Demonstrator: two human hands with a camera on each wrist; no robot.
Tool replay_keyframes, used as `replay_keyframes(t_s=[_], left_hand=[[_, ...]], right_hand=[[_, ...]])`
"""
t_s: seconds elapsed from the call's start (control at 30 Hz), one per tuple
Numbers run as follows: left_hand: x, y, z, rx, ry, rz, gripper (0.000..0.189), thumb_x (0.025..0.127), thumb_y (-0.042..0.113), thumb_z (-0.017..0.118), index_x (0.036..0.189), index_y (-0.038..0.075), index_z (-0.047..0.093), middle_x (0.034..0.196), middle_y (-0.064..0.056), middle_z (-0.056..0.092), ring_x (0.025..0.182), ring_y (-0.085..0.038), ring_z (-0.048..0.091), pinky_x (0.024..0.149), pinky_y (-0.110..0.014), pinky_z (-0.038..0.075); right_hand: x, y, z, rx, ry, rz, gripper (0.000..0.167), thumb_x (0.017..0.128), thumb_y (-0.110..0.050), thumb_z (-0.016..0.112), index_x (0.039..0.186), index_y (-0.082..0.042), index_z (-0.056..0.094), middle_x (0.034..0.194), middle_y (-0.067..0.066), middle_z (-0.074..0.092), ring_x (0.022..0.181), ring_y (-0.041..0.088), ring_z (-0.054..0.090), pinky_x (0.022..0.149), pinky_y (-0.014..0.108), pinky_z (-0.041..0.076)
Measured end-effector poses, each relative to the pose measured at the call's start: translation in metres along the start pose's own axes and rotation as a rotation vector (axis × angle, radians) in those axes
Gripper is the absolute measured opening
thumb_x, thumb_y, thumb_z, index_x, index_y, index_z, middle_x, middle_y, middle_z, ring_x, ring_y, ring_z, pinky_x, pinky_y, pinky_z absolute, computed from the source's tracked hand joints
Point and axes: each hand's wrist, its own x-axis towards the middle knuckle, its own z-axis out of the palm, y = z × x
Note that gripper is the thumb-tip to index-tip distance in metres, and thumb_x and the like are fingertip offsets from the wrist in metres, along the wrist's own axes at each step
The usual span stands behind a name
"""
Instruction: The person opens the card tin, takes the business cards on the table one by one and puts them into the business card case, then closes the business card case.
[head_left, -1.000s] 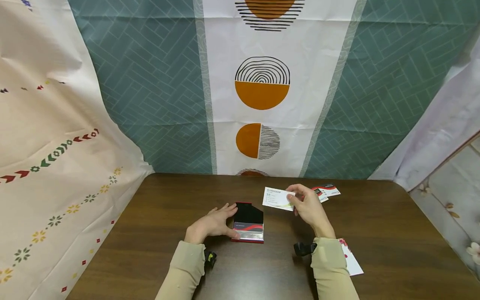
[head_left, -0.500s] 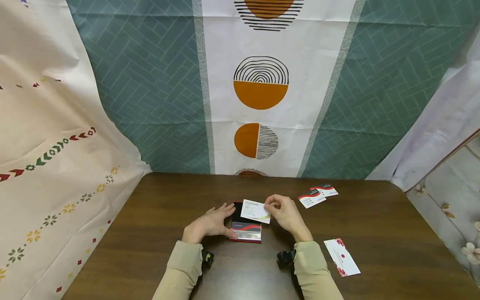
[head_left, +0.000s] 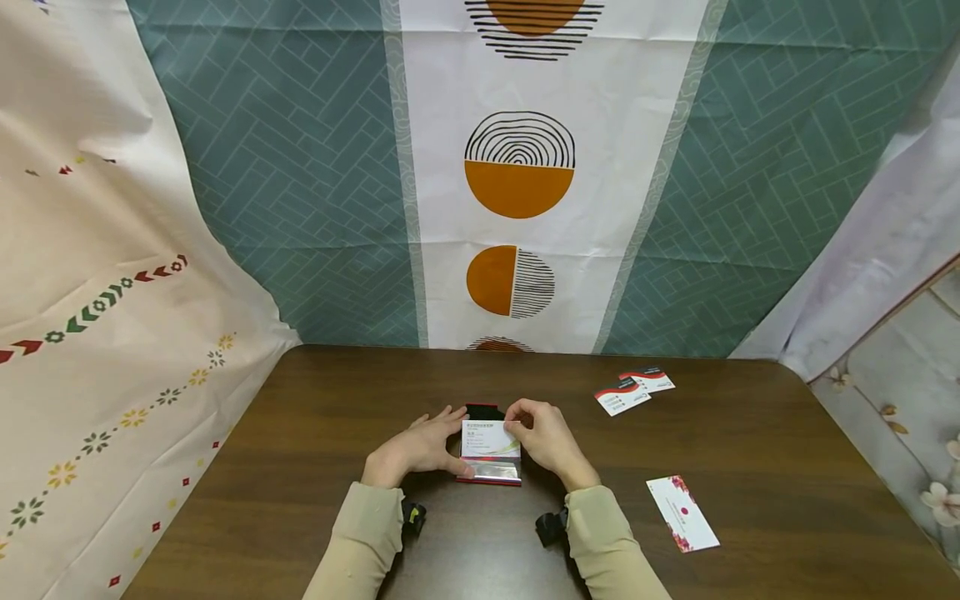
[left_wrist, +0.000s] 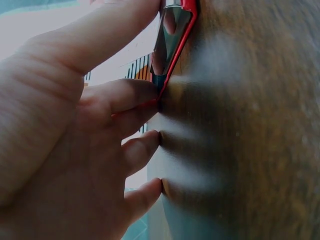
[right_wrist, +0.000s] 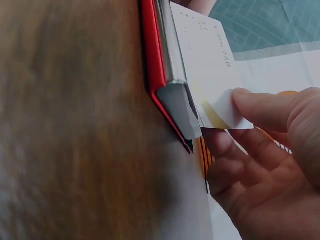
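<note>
A white business card (head_left: 486, 438) with a yellow-green stripe lies over an open red card case (head_left: 495, 481) on the table. My right hand (head_left: 549, 440) pinches the card's right end between thumb and fingers. In the right wrist view the card (right_wrist: 210, 65) leans at the mouth of the silver metal pocket (right_wrist: 172, 50). My left hand (head_left: 422, 450) spreads along the case's left side, fingers mostly straight. Its thumb rests at the case's front left corner, while the other fingertips touch the lid's edge and the table. Part of a dark card with a red stripe shows below the white one.
Two overlapping red, black and white cards (head_left: 622, 398) lie toward the back right of the brown table (head_left: 337, 400). A white card with pink flowers (head_left: 683, 513) lies at the front right. Patterned cloth (head_left: 517, 275) hangs along the back edge.
My right hand has carried the white card leftward and toward me, from beside the case to over its pocket. The left hand stays at the case.
</note>
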Motion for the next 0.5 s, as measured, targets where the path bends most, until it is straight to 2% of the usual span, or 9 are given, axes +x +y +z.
replay_keyframes(t_s=[0.27, 0.5], left_hand=[[-0.0005, -0.0003, -0.0012, 0.007, -0.005, 0.004, 0.093, 0.078, 0.046, 0.080, 0.151, 0.008, 0.037, 0.159, -0.005, 0.026, 0.147, -0.028, 0.015, 0.117, -0.052, 0.010], [-0.0019, -0.0006, -0.0007, 0.017, 0.001, 0.020, 0.093, 0.078, 0.046, 0.080, 0.151, 0.006, 0.038, 0.159, -0.007, 0.027, 0.147, -0.030, 0.015, 0.117, -0.053, 0.011]], right_hand=[[-0.0011, -0.0026, -0.0007, -0.093, -0.040, -0.026, 0.011, 0.084, -0.005, 0.074, 0.079, -0.014, 0.070, 0.071, -0.008, 0.057, 0.067, 0.010, 0.051, 0.061, 0.026, 0.044], [-0.0041, -0.0028, 0.0003, -0.082, -0.154, -0.017, 0.017, 0.080, 0.000, 0.075, 0.071, -0.014, 0.069, 0.061, -0.008, 0.057, 0.059, 0.007, 0.050, 0.053, 0.024, 0.043]])
